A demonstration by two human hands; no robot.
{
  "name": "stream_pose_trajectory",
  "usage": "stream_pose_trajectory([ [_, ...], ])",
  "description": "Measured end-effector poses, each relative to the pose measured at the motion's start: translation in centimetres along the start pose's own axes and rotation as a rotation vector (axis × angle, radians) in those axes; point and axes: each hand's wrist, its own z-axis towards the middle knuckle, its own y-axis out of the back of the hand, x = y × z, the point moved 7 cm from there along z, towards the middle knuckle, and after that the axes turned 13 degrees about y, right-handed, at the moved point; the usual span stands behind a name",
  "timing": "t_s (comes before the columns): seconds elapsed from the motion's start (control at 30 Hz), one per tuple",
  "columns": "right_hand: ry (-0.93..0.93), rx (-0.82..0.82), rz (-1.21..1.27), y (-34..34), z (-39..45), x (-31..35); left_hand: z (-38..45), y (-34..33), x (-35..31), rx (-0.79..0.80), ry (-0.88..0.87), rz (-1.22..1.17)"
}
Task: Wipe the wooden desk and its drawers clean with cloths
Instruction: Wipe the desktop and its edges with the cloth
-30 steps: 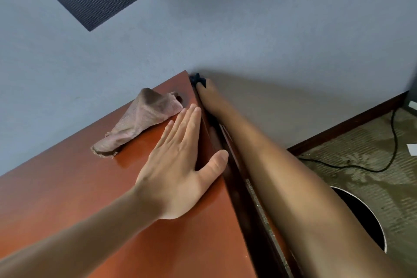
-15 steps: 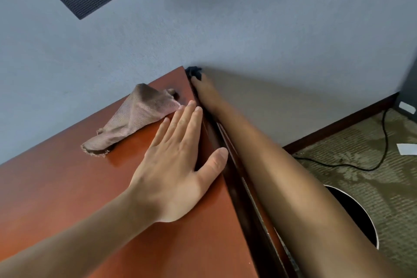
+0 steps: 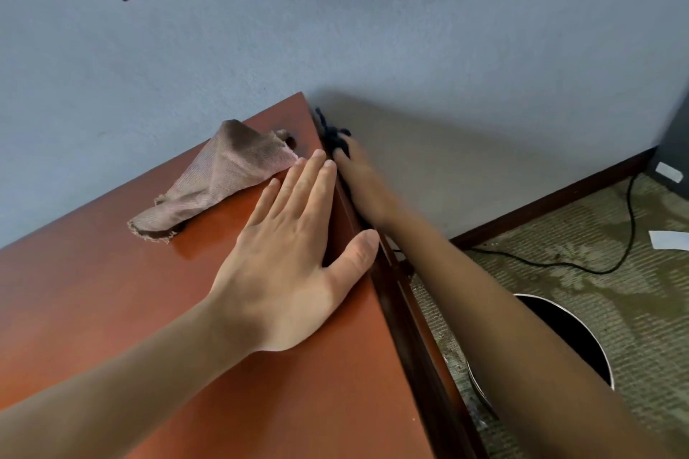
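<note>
The left hand (image 3: 294, 257) lies flat, fingers straight, on the desk (image 3: 112, 309). At 1 o'clock, the right hand (image 3: 358, 179) holds a dark cloth (image 3: 333, 134) against the desk's side; its grip is hidden. Dragging could snag the cloth at the corner, and the pink cloth (image 3: 227, 175) at 11 o'clock sits unused.

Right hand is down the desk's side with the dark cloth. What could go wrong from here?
1. The right hand works low beside the desk, partly out of sight; the dark cloth might snag at the wall corner or drop unseen.
2. The left hand lies flat with fingertips at the tan cloth; a slide could push it along the top.
3. A bin and cable lie below the right arm.
</note>
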Motion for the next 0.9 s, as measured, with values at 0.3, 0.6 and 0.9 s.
stream_pose_trajectory([
  [0.3,-0.078,-0.076,0.119,0.2,-4.8,2.1,0.1,-0.2,0.0,0.004,-0.014,-0.011],
  [0.6,-0.235,-0.102,0.204,-0.8,4.3,0.9,0.2,-0.4,0.1,0.032,-0.012,-0.025],
  [0.9,-0.085,-0.093,0.168,3.2,-20.4,11.5,0.1,-0.1,-0.2,0.016,0.006,-0.037],
])
